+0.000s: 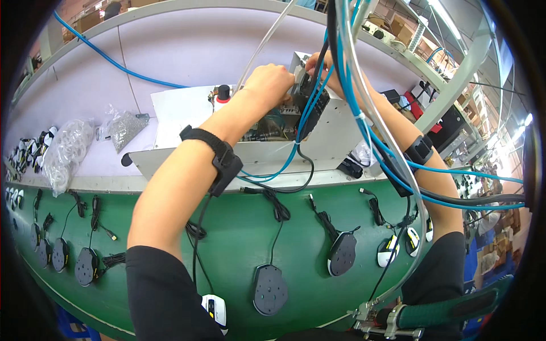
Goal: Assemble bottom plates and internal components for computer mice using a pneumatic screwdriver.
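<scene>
A white metal machine box (193, 153) stands at the back of the bench, its inner parts (270, 126) exposed. My left hand (268, 81) is closed, with curled fingers at the left side of a black part (310, 94) on the box. What those fingers hold is hidden. My right hand (327, 69) reaches to the upper right of the same part with bent fingers, partly covered by hanging cables; its grip cannot be made out. Left of my left hand is a black knob (223, 92) with a red ring.
On the green conveyor belt (227, 250) lie several corded computer mice (270, 290), some dark side up. Blue and clear hoses (355, 113) hang before my right arm. A powered screwdriver (449, 312) is at lower right. Plastic bags (71, 148) and small parts (126, 128) sit left.
</scene>
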Motion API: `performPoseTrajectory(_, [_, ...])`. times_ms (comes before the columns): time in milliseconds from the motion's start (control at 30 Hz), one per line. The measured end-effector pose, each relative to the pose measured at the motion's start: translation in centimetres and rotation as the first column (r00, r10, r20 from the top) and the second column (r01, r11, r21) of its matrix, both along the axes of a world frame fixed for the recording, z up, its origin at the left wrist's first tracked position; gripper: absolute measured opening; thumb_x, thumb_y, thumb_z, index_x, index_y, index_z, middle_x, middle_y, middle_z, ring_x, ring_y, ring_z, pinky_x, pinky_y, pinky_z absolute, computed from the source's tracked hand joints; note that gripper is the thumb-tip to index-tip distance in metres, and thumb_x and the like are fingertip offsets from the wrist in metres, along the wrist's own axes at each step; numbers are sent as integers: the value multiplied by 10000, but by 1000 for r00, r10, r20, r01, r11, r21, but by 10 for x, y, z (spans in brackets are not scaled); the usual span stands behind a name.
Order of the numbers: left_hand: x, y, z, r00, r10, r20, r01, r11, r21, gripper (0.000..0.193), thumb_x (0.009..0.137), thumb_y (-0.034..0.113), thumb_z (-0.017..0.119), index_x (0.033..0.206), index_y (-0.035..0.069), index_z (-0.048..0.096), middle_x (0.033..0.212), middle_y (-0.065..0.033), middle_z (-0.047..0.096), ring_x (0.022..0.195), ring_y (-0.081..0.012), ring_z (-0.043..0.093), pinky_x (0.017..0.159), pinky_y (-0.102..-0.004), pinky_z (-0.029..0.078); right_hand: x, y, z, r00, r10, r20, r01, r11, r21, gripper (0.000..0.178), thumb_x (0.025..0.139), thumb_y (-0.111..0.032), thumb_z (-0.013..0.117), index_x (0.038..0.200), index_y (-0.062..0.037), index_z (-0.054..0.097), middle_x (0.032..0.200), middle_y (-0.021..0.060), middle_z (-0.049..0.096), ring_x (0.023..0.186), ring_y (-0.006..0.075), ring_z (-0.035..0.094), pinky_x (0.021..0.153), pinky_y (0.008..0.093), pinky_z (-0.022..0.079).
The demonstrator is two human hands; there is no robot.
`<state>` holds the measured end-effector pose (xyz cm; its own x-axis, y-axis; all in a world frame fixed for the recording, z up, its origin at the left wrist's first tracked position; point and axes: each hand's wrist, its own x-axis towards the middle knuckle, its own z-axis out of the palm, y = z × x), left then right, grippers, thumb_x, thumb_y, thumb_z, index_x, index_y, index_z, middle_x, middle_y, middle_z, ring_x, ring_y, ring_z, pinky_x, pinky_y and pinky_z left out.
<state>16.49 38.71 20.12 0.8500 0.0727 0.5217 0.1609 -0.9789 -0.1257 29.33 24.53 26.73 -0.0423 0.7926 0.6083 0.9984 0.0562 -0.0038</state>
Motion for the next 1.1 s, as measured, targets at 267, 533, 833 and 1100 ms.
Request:
performPoseTrajectory(267, [14,9,-5,990,21,138,-12,998,-62,143,669,134,770,786,58,741,801,-153,708,810,-325,710,725,-398,574,-9,-4,1,999,38,26,-38,999,1,95,800,-67,617,842,-5,675,798,253,634,783,447,612,706,468,507])
performPoseTrajectory(533, [17,16,-1,994,2,111,1,1000,-27,151,695,171,775,767,43,740,770,-173,696,819,-349,699,757,-411,561,-5,1,-6,996,1,-94,-1,1000,-6,122,804,-74,618,871,-16,702,817,253,647,775,431,627,710,453,508])
performPoseTrajectory(833, [-2,29,13,992,-55,-115,8,927,-374,231,719,138,792,907,17,737,908,-180,703,964,-338,675,833,-413,549,-9,-6,-19,925,23,-379,62,976,211,162,798,-39,636,939,17,691,812,214,676,760,355,672,724,379,516])
performPoseTrajectory(1100, [-17,26,5,987,-82,-135,74,995,-66,187,687,-5,731,873,-11,714,965,-190,693,961,-349,671,846,-419,553,-12,-6,-19,928,26,-373,60,974,219,161,805,-44,650,941,31,692,823,209,688,760,331,688,722,364,526])
